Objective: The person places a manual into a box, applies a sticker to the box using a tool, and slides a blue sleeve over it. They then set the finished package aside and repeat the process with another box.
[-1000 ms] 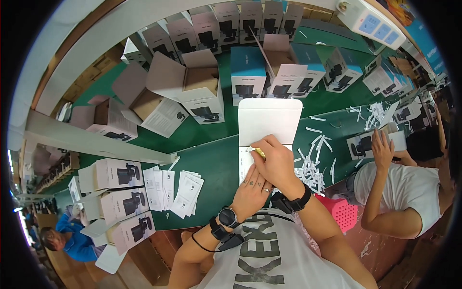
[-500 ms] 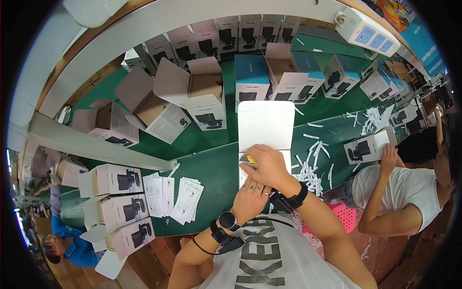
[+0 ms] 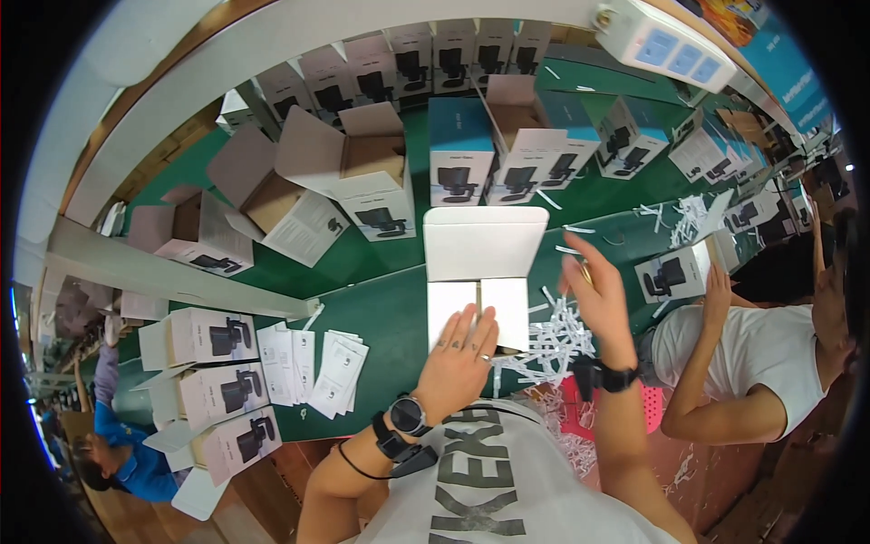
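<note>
My left hand (image 3: 466,352) lies flat, fingers stretched out, on the white inner flaps of an upright carton (image 3: 503,304). A narrow gap shows between the two flaps, and the carton's lid (image 3: 485,245) stands raised on the far side. The fingers press on the near part of the flaps. To the right of the carton my right hand (image 3: 598,295) is lifted, thumb and forefinger curved around a small yellow tool (image 3: 587,271), mostly hidden by the hand. White paper strips (image 3: 557,343) lie below it on the green table.
Open cartons (image 3: 381,204) stand at the far left, beside blue-topped boxes (image 3: 460,131). Leaflets (image 3: 337,374) and three boxes (image 3: 227,392) sit on the left. A power strip (image 3: 666,47) hangs above. A co-worker (image 3: 748,363) handles a box (image 3: 675,272) at right.
My right hand has lifted off the carton and swung right with the yellow tool. My left hand has flattened out on the flaps, leaving their middle gap in sight.
</note>
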`<act>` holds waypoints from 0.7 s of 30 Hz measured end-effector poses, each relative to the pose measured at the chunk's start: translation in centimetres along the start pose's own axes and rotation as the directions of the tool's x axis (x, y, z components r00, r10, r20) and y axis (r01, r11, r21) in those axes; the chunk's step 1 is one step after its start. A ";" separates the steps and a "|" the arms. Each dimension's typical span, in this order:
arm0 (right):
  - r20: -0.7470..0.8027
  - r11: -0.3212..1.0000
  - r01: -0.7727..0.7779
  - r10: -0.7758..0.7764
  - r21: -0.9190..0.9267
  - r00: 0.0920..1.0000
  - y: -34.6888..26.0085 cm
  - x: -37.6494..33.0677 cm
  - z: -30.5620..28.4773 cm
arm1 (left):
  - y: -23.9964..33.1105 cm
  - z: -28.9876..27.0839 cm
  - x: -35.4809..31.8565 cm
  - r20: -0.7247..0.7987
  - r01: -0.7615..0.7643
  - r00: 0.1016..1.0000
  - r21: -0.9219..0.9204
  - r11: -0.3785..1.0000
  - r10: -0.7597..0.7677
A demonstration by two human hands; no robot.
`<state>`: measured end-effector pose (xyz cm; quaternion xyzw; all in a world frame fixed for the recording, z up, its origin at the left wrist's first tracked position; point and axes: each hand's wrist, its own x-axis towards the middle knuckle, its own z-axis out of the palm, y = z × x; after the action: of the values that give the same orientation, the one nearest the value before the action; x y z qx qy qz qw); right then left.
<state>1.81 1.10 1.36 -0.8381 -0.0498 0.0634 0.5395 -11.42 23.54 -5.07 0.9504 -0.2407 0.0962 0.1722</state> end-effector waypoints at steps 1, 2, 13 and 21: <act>-0.045 0.962 0.002 0.010 0.274 0.999 -0.5 0.5 1.2 | 0.3 -0.6 0.1 0.033 0.020 0.999 -0.051 0.998 -0.019; -0.035 0.962 0.002 0.008 0.273 0.999 -0.4 0.7 1.8 | 0.4 -1.4 0.0 0.067 0.063 0.996 -0.087 0.994 -0.058; 0.235 0.963 0.261 -0.269 0.067 0.934 4.7 -9.0 3.9 | -3.0 -1.0 -3.7 -0.045 0.177 0.913 -0.851 0.494 -0.406; 0.328 0.780 0.602 -0.531 -0.170 0.781 -3.2 -6.5 2.5 | -4.2 -0.5 -6.0 0.096 0.252 0.880 -0.924 0.286 -0.466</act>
<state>-5.01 3.68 3.55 -0.8317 -0.3805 -0.0002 0.4044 -14.65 29.71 -7.39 0.7064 -0.0138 -0.0036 0.7077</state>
